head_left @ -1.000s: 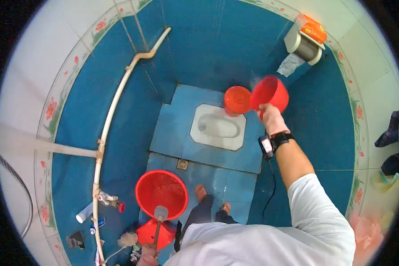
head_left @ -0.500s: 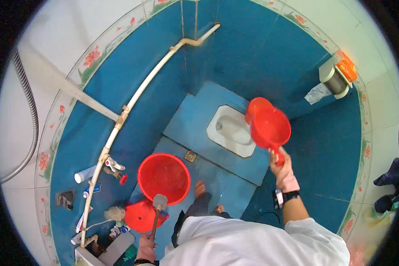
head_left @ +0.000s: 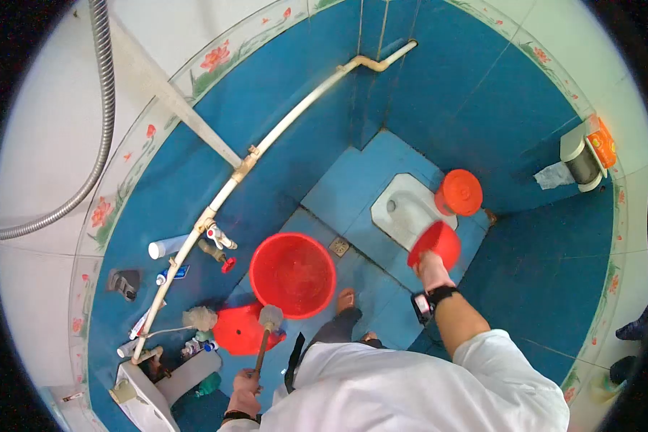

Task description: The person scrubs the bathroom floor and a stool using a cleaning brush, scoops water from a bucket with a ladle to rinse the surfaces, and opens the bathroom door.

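My right hand [head_left: 433,271] is closed on the handle of a red plastic dipper [head_left: 441,243]. The dipper is tilted over the near right end of a white squat toilet [head_left: 389,209], and its handle is mostly hidden by my fingers. Low in the view, my left hand [head_left: 245,385] grips the stick of a toilet brush [head_left: 271,317]. The brush's round grey head points up, just in front of the rim of a large red bucket [head_left: 328,276]. A small red bin [head_left: 460,192] stands at the toilet's right side.
A red stool [head_left: 239,330] is left of the brush. White pipe [head_left: 270,137] with a red-handled valve [head_left: 228,265] runs along the left wall. A paper holder [head_left: 582,157] hangs on the right wall. Blue floor has a drain [head_left: 339,247] and a raised step.
The dipper has swung down from in front of the small bin and tipped, so its open mouth no longer faces me. The left hand still holds the brush. The whole view has shifted.
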